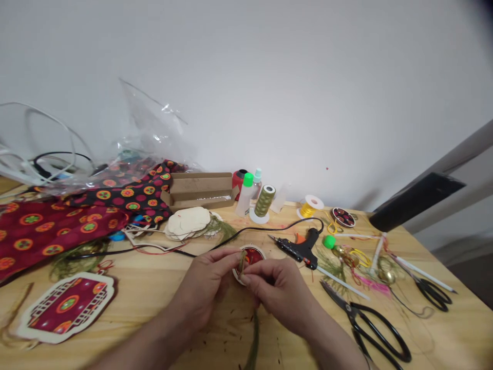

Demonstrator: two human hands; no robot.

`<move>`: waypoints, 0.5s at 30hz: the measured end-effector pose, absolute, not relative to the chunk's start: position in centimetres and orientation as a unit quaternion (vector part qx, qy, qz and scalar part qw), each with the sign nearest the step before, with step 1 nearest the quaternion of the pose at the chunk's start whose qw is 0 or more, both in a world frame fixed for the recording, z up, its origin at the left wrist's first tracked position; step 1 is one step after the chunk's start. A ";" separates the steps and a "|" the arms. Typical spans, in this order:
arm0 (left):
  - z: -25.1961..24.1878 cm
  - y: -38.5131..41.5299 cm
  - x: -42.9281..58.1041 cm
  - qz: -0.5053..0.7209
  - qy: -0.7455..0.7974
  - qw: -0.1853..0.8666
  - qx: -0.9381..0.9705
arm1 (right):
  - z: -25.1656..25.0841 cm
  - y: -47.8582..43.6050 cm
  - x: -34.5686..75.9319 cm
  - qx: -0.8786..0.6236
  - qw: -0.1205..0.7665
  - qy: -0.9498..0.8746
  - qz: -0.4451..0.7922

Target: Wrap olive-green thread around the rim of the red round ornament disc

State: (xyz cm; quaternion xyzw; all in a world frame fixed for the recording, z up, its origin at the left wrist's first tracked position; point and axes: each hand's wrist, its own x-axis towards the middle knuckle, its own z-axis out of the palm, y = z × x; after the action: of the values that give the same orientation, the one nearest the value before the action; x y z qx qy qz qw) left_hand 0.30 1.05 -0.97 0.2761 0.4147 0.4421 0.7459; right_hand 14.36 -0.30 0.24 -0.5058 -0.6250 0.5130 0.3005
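My left hand [206,282] is closed, with thumb and fingers pinching the upper end of an olive-green thread tassel [252,341]. My right hand [283,293] pinches the same end from the other side. Loose strands of the tassel hang down below my fingers. Just behind my fingertips is a round ornament [256,254] with a pale rim and dark red patterned fabric; my hands cover part of it, and I cannot tell whether they touch it. A black glue gun [302,249] lies to the right, and large black-handled scissors [358,318] lie beside my right forearm.
A fabric-filled wooden plaque [67,306] and patterned cloth [57,226] lie left. Behind are a cardboard box [202,190], a green thread spool [265,201], a green-capped bottle [245,195] and yellow cord [309,208]. The glue gun's black cable [239,234] crosses the table. Smaller scissors [433,293] lie right.
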 end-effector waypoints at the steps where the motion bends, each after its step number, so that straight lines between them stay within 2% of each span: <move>1: -0.9 1.1 0.3 0.444 0.417 0.745 0.270 | 0.1 -0.4 14.2 -0.505 0.289 -0.629 0.516; 8: -0.9 1.3 0.2 0.454 0.416 0.750 0.240 | -0.7 -0.7 13.9 -0.494 0.262 -0.690 0.461; 15: -1.6 1.4 -0.1 0.444 0.399 0.764 0.245 | -0.1 -0.7 14.3 -0.469 0.265 -0.701 0.468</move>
State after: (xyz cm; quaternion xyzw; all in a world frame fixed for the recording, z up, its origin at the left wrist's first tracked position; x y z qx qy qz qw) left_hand -0.06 1.38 -1.64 0.2445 0.3991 0.4439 0.7641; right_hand 14.26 -0.69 -0.06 -0.4688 -0.7008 0.4680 0.2648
